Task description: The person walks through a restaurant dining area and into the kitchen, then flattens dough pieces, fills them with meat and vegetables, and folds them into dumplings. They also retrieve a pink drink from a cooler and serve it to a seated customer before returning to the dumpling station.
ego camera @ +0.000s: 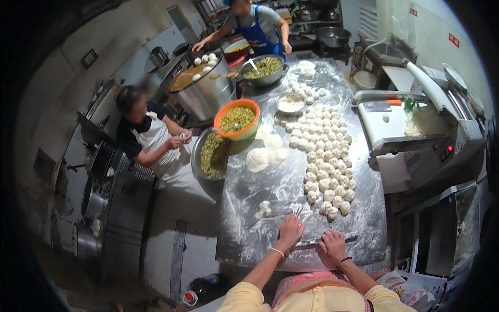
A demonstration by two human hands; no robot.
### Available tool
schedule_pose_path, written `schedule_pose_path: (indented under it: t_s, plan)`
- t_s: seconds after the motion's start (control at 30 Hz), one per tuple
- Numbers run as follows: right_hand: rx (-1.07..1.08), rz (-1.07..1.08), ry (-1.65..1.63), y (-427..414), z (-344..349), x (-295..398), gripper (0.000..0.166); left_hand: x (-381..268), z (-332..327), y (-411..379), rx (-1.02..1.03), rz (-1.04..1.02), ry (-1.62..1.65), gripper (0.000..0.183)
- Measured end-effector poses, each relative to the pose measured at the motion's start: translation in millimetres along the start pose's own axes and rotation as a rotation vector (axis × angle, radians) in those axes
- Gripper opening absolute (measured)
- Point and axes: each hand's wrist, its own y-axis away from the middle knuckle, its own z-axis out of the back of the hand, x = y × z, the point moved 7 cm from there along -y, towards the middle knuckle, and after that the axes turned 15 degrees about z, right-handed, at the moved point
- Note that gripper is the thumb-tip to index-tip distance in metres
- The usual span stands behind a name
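Before me is a floured metal table (249,218). My left hand (291,232) is palm down over its near part, fingers forward; the near end of a dark rolling pin (351,237) reaches its palm, and whether it grips the pin is hidden. My right hand (334,242) lies across the pin with fingers curled over it. A small lump of dough (264,209) lies ahead and left of my left hand. Rows of pleated filled buns (329,156) spread beyond my right hand. Flat dough wrappers (267,154) overlap farther up the table's left side.
An orange-rimmed bowl of green filling (255,111) and a larger metal basin (196,150) stand left, beside a person (148,136) in a white apron. Another person (259,29) stands at the far end near a steel drum (206,95). A dough machine (444,142) borders the right.
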Motion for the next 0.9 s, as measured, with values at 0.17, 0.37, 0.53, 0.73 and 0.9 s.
schedule_pose_path:
  t_s: [0.17, 0.37, 0.53, 0.73, 0.9]
  plan:
    - [-0.017, -0.003, -0.022, -3.4, 3.7, 0.0, 0.027, -16.0, -16.0, -14.8, -0.145, -0.097, -0.157, 0.047]
    - [-0.009, -0.005, -0.045, -2.1, -2.4, 8.2, 0.026, -12.8, -12.7, -13.0, -0.041, -0.061, -0.227, 0.063]
    - [-0.016, -0.093, -0.021, -2.9, -10.0, 11.6, 0.022, -9.7, -3.4, -24.7, -0.058, -0.06, -0.182, 0.063]
    - [-0.003, -0.077, -0.083, -12.9, -16.7, 16.8, 0.019, -2.7, -6.2, -29.8, -0.14, 0.077, -0.11, 0.056]
    - [-0.055, -0.036, -0.032, -10.4, -18.9, 10.3, 0.015, 11.2, -18.2, -13.1, -0.148, 0.201, 0.329, 0.029]
